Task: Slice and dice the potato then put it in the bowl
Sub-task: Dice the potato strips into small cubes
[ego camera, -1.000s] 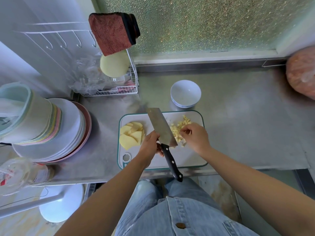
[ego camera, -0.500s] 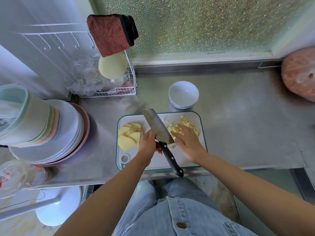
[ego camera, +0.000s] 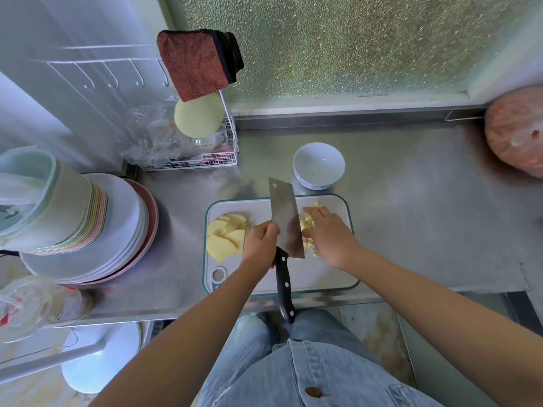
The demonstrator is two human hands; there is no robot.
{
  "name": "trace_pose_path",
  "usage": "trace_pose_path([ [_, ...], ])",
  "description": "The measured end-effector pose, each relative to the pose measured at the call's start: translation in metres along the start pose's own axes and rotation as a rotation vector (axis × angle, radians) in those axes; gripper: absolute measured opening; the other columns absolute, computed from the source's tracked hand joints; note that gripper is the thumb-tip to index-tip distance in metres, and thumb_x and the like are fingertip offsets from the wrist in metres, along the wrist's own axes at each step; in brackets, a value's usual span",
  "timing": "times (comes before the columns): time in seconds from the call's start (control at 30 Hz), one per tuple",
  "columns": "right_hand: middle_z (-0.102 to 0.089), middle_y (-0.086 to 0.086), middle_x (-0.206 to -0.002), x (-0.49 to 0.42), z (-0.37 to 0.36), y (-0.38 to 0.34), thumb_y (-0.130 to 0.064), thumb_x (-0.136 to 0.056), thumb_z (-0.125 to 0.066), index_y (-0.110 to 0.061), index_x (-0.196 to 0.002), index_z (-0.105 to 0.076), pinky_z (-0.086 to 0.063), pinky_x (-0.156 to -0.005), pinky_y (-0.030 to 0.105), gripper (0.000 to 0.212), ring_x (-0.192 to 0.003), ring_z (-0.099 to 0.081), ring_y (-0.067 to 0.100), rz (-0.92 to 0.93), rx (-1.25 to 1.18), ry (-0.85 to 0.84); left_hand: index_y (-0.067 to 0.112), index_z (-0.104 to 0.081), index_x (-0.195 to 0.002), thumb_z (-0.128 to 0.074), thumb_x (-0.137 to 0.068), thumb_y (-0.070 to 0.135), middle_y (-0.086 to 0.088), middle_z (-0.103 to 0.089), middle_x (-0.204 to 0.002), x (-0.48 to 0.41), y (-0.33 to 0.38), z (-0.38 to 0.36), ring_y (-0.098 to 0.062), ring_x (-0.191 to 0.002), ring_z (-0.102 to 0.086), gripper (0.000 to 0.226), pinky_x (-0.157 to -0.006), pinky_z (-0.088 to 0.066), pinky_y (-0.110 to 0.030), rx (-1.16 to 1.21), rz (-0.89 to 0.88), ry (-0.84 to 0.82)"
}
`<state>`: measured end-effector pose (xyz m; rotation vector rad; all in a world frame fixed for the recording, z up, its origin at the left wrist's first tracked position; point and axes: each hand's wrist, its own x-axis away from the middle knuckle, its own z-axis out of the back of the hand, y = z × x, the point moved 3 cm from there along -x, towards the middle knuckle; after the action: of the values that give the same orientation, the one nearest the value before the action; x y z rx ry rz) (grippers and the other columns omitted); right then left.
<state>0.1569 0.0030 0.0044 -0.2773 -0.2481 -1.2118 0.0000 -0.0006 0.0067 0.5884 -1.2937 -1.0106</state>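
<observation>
Frosted green glass backs a steel counter, and on its near edge lies a white cutting board with a green rim. The left hand has its fingers curled round the cleaver right where the blade meets the black handle. The handle points toward the person, past the counter's edge and over denim-clad knees. The blade's broad face shows to the camera and its tip reaches the far rim of the board (whether the edge touches the board I cannot tell).

Just right of the blade, the right hand lies with loose, nearly straight fingers over the diced potato, grasping nothing; small yellow cubes show at the fingertips and beside the wrist. On the left part of the board sit the potato slices, overlapping in a flat heap, near the left hand.

The white bowl stands on the counter just beyond the board's far rim and holds no potato. Farther left are a stack of plates and a wire rack, with a red cloth hanging above it.
</observation>
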Motion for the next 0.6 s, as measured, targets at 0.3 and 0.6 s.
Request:
trace_pose_path([
  [0.3,-0.056,0.015,-0.128,0.008,0.006,0.005,0.007,-0.066,-0.07,-0.015,-0.088,-0.075,-0.047,-0.085,0.046,0.032,-0.11,-0.056,0.038,0.051,-0.174,0.297,0.012,-0.034,-0.068,-0.038,-0.092,0.014,-0.003,-0.028,-0.058,-0.001,-0.003,0.004,-0.021,-0.052,-0.047,0.025,-0.043,-0.028,-0.027,0.031,0.035,0.04],
  [0.6,-0.052,-0.009,-0.046,0.019,0.007,-0.001,-0.04,-0.089,-0.061,-0.023,-0.06,-0.048,-0.046,-0.059,0.037,0.036,-0.057,-0.06,0.021,-0.205,-0.802,0.071,0.013,-0.043,-0.066,-0.038,-0.095,0.011,-0.006,-0.051,-0.054,-0.001,0.002,0.001,-0.019,-0.042,-0.05,0.029,-0.04,-0.039,-0.023,-0.034,0.02,0.069],
])
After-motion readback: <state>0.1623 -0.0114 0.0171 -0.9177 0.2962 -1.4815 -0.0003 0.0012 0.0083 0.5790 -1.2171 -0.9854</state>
